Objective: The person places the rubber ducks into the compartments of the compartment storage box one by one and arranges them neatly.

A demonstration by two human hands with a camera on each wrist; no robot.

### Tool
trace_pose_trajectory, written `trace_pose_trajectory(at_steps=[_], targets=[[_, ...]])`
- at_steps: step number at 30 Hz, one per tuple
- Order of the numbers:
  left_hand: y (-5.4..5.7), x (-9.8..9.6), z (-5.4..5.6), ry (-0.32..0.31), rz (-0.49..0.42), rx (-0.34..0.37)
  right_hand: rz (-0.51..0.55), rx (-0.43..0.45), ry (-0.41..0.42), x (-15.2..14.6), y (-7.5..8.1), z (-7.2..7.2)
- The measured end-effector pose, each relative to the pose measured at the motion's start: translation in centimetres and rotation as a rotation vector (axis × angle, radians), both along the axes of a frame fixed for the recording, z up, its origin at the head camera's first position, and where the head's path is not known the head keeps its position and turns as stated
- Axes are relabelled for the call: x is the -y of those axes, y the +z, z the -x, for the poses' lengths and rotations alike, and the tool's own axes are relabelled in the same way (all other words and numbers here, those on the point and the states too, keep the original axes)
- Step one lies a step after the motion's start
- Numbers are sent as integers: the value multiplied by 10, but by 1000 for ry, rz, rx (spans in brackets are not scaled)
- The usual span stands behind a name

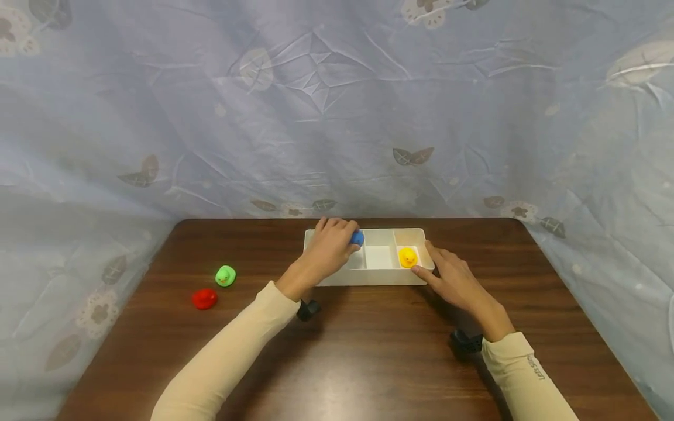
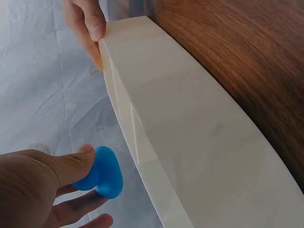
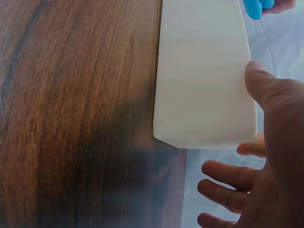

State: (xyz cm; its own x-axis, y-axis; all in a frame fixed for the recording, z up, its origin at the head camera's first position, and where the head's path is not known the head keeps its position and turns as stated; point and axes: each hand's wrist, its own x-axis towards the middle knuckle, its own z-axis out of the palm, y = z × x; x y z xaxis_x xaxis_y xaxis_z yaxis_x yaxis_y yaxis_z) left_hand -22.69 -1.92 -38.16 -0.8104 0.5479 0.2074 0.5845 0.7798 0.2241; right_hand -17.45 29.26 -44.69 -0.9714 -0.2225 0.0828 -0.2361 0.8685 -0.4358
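Backdrop first: pale blue-grey curtain [image 1: 326,128], creased, printed with leaves and flowers. In front, dark brown wood-grain table [image 1: 337,356], glossy near the front edge of view. Near its back edge, long white tray [image 1: 376,278]: open top, smooth plain walls, thin dividers, set lengthwise.

At its right end, right hand [image 1: 451,276], fingers spread, thumb on the near rim, index fingertip against the end. Over its left part, left hand [image 1: 330,248], pinching blue toy [image 2: 107,173] between thumb and fingers.

Blue toy: solid bright blue, smooth, rounded, narrowed at the waist. Probably a duck too, face turned out of sight. Held just by a divider in the head view; clear of the walls in the left wrist view.

In the right-end compartment, yellow duck [image 1: 408,257], upright, orange beak. Off left on the table, well apart from the tray: light green duck [image 1: 225,276] with orange beak, and just in front of it, glossy red duck [image 1: 204,299].
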Motion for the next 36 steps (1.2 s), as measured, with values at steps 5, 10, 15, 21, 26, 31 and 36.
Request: trace_pose_trajectory(at_steps=[5, 10, 15, 21, 26, 31, 36], targets=[[-1, -9, -1, -9, 6, 7, 4, 0, 3, 0, 1, -1], [-2, -17, -3, -11, 10, 19, -6, -18, 9, 0, 2, -2], [-4, -23, -3, -11, 30, 21, -9, -22, 11, -2, 1, -1], [-5, -25, -3, -11, 53, 24, 8, -34, 12, 0, -1, -2], [-7, -29, -4, -12, 44, 27, 11, -22, 13, -2, 0, -1], [-7, -31, -5, -21, 43, 32, 13, -30, 10, 0, -2, -2], [-6, -33, -5, -30, 48, 22, 12, -35, 8, 3, -2, -3]])
